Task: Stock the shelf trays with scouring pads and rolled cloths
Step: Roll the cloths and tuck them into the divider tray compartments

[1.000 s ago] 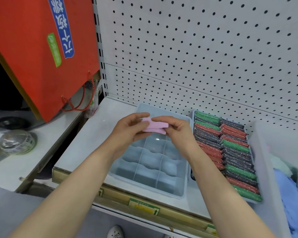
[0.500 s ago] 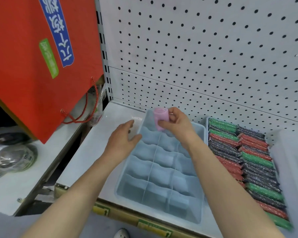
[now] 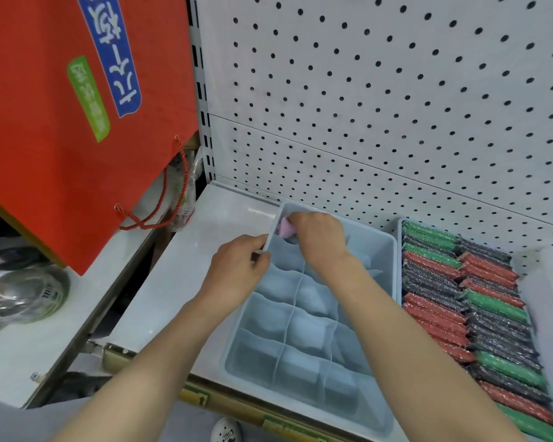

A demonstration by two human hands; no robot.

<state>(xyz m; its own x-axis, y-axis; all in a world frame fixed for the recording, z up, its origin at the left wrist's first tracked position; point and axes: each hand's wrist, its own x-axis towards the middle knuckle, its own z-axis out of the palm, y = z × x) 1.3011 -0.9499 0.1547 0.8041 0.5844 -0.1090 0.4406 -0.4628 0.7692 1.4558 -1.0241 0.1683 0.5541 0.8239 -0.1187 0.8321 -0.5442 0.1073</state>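
Hands (image 3: pixel 237 266) (image 3: pixel 320 240) @ tray (image 3: pixel 392 266), pink rolled cloth (image 3: pixel 286 230)

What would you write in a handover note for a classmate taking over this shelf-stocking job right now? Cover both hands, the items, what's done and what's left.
Left grip: pinches the left rim of the divided tray, apparently steadying it.
Right grip: holds a pink rolled cloth at the tray's far-left compartment.
Scouring pads: packed in rows just right of that tray.
Done: pads look fully stocked.
Left: release this cloth, then fill the other compartments, which look empty where visible.
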